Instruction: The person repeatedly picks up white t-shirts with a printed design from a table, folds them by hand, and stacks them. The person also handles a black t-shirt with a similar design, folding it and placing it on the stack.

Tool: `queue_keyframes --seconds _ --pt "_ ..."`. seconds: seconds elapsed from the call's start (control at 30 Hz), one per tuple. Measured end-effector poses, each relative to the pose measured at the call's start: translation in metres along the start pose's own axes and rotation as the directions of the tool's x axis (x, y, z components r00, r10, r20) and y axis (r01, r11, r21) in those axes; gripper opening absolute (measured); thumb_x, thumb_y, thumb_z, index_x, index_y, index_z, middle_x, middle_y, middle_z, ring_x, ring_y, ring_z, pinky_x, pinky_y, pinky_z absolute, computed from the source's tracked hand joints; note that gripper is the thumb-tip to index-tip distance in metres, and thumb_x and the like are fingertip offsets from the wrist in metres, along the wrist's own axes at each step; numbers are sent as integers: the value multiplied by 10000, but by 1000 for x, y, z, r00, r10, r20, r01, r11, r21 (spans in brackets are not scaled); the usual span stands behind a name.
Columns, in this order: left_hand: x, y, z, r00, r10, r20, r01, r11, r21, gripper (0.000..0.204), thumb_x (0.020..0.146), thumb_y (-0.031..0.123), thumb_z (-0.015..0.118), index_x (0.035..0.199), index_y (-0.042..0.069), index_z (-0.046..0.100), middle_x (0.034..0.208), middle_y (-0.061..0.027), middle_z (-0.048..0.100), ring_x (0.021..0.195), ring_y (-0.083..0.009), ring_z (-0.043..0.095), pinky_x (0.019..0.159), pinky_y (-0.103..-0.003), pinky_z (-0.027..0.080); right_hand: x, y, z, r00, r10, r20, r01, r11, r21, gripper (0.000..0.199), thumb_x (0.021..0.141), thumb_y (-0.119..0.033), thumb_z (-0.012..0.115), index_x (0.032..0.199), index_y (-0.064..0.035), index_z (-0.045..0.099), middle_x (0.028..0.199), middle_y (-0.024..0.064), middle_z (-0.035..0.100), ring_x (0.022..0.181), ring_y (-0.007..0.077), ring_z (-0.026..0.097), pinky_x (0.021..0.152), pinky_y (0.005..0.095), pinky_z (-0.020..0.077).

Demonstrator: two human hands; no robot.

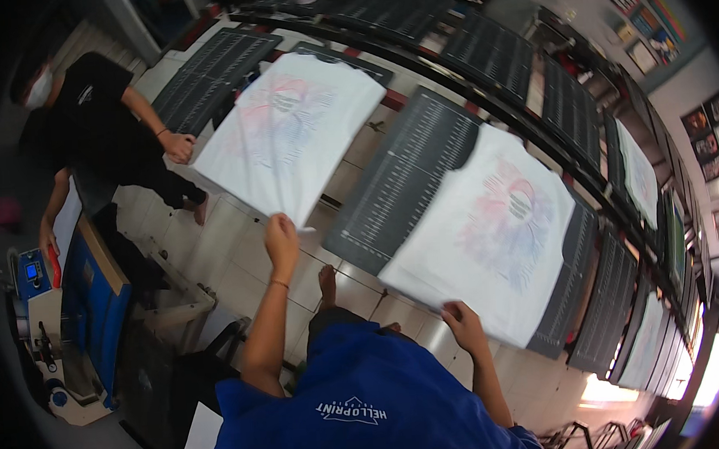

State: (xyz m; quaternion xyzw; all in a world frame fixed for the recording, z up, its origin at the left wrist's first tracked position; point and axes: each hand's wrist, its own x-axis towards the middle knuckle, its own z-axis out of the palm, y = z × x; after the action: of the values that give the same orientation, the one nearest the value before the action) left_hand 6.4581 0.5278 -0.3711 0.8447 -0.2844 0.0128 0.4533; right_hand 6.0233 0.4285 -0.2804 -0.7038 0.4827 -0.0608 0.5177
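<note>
My left hand (281,244) is closed on the lower hem of a white T-shirt (245,170) with a pink and blue print. Folds run up the cloth from my fingers, and this shirt lies over dark slatted boards. To the right, a second white T-shirt (491,225) with a similar print is spread across another dark board (410,172). My right hand (464,325) pinches its near edge; the fingertips are small and partly hidden by the hem.
At the left a co-worker in black (93,101) has one hand (178,147) by the first shirt's corner and the other on a blue machine's red handle (54,266). Dark boards (489,52) line a long rack behind, some bearing white shirts (638,173).
</note>
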Motion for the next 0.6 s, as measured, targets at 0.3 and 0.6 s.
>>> queue_keyframes --seconds 0.3,0.6 --pt "250 -186 -70 883 -301 -361 347 935 69 276 910 217 531 979 -48 567 973 -177 601 924 -316 564 834 -382 427 258 -158 276 944 235 231 -328 739 589 795 836 -468 652 1362 44 348 1302 220 477 1267 319 406 1053 374 322" --pt "256 -285 -54 612 -500 612 627 -164 -761 775 925 632 334 1379 5 368 1430 -93 379 1296 -248 356 1086 -374 250 236 -160 314 798 277 535 -555 684 473 565 904 -388 591 1257 39 478 1148 147 578 1043 218 565 875 364 476"
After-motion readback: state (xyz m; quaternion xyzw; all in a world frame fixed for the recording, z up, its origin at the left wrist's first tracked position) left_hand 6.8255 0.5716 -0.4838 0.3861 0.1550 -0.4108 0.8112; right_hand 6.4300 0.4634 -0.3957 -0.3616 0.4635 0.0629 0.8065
